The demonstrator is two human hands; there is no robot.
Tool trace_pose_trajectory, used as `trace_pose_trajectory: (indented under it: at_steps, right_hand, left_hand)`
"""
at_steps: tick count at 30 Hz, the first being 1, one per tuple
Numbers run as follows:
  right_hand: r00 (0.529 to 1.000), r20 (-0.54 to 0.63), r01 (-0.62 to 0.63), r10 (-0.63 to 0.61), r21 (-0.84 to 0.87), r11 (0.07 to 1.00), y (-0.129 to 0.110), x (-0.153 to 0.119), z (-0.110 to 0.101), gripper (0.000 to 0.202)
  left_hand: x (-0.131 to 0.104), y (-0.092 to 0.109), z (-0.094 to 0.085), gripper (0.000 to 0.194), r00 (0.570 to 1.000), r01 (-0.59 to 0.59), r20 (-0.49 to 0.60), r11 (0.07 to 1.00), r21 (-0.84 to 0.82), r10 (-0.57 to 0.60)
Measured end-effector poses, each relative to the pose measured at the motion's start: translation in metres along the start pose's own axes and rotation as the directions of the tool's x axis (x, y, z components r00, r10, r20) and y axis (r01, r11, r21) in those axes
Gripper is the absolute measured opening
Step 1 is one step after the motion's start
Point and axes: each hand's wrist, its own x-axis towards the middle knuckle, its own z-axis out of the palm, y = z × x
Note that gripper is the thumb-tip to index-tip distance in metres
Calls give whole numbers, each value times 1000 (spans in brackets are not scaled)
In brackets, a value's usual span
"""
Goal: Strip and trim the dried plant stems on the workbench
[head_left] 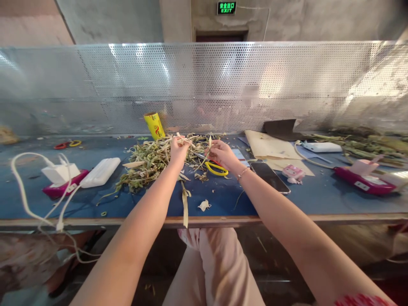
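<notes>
Left hand (179,148) and right hand (222,154) each pinch pale dry plant strips (210,142); a tangled green-brown stalk heap (146,158) at ten o'clock looks unfinished.

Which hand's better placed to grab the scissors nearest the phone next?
Probably the right hand: beside the yellow scissors handle, though pinching a strip; the left hand is farther, at the plant pile.

pass: tabletop (314,199) between pink toy (293,173) and right power strip (363,185) | blocked: perforated panel (210,76), plant pile (145,161), phone (270,176)
</notes>
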Motion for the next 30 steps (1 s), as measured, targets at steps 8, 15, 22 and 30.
trace_pose_trajectory:
  at_steps: [8,15,22,30]
  right_hand:
    - [995,81,-48,52,-52,997,7,-3,11,4]
    - [990,137,5,20,-176,984,15,0,9,13]
    - [935,-24,291,-354,-520,803,4,1,1,21]
    - [881,50,405,-471,-597,693,8,5,-5,14]
  left_hand:
    - [-15,-2,11,32,969,73,244,993,-89,-50]
    - [-20,1,10,37,955,65,288,997,30,-71]
    - [-25,8,12,50,943,63,319,992,108,-95]
    - [-26,4,10,55,913,58,393,988,140,-109]
